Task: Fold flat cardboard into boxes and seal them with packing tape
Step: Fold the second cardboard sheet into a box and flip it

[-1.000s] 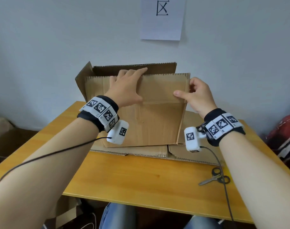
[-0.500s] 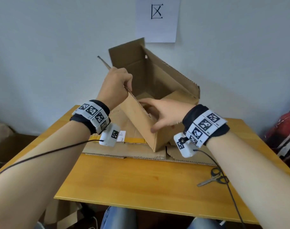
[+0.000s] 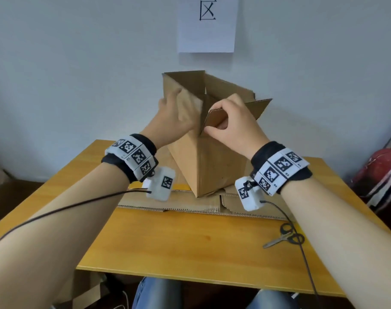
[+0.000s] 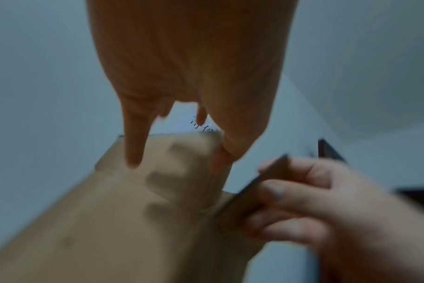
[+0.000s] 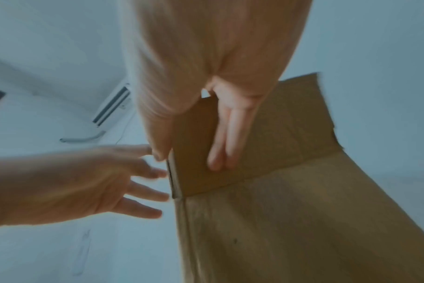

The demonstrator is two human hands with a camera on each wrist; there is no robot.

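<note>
A brown cardboard box stands upright on the table, one vertical corner toward me, its top flaps open. My left hand lies against the upper left flap with fingers straight and spread. My right hand pinches the near right flap, thumb on one face and fingers on the other; the right wrist view shows this flap between thumb and fingers. The box's far side is hidden. No tape is in view.
Flat cardboard sheets lie under the box on the yellow wooden table. Scissors lie at the right front, next to my wrist cable. A paper sign hangs on the wall. Red bags stand at far right.
The box has swung from tilted and open toward me to upright. My left hand let go of a flap edge and opened. My right hand left the box's inside and took a flap.
</note>
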